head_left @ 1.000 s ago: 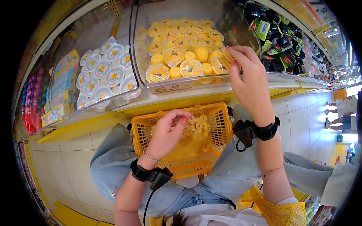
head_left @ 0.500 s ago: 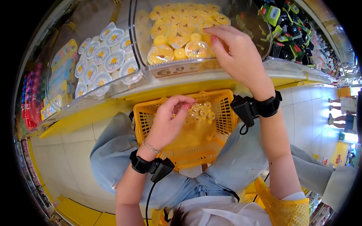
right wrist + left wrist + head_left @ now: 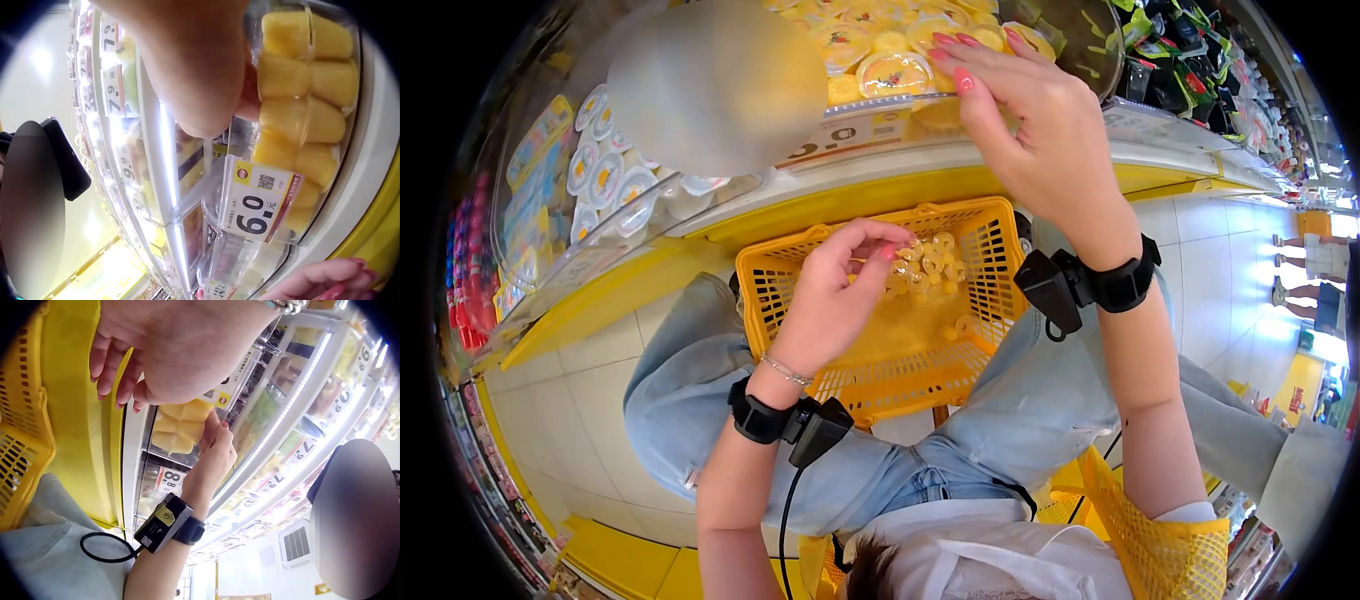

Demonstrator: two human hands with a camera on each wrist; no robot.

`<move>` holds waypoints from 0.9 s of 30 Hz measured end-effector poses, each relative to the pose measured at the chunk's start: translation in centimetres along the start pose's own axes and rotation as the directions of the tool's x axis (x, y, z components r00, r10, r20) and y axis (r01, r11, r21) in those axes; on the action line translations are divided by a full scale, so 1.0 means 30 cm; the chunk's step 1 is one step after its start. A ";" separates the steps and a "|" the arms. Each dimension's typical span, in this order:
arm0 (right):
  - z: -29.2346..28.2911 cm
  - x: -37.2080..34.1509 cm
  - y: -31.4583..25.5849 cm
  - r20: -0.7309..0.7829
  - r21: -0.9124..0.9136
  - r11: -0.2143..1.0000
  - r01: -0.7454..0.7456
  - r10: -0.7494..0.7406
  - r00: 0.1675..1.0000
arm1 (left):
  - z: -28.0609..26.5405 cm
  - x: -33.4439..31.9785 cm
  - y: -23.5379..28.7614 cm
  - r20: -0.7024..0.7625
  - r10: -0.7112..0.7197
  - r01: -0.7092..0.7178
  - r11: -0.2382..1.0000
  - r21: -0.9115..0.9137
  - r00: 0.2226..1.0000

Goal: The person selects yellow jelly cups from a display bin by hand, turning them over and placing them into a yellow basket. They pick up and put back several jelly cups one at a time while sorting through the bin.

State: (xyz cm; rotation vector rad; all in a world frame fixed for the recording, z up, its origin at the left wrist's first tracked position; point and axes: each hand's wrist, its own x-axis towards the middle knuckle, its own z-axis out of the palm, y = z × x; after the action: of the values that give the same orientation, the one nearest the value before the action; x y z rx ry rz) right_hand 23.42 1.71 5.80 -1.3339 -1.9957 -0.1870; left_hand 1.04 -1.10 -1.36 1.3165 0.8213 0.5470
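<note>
My right hand (image 3: 1045, 135) reaches over the front wall of a clear bin, its fingers extended across the yellow jelly cups (image 3: 897, 75). These have clear, printed lids. The left wrist view shows the right hand (image 3: 215, 450) from the side, fingertips right at the cups (image 3: 178, 428). Above the yellow basket (image 3: 870, 215) hovers my left hand (image 3: 840, 285), its fingers loosely bent around nothing. Several small yellow pieces in clear wrapping (image 3: 930, 265) lie inside the basket, partly hidden by that hand. From the right wrist, the cups (image 3: 284, 81) appear stacked behind the bin wall.
A price tag (image 3: 253, 203) hangs on the bin's front. White-lidded cups (image 3: 605, 185) fill the neighbouring bin to the left, and black packages (image 3: 1175, 70) lie to the right. My knees flank the basket. A blurred oval covers part of the bins in the head view.
The right hand has shifted left from a cup at the bin's right side, and its fingers have straightened over the front cups. The bins sit higher in view. My left hand stays over the basket.
</note>
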 end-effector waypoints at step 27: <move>0.623 -1.403 -0.611 0.818 -0.189 0.298 -0.936 -0.480 -0.318 | -0.031 -0.016 0.057 -0.070 0.100 -0.107 0.989 -0.101 0.993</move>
State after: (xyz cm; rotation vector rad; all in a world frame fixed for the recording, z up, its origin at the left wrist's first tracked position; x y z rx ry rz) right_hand 7.58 -29.10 -29.66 -1.1297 -1.3346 3.0266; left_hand 0.19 -0.56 0.35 1.2553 0.7698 0.7084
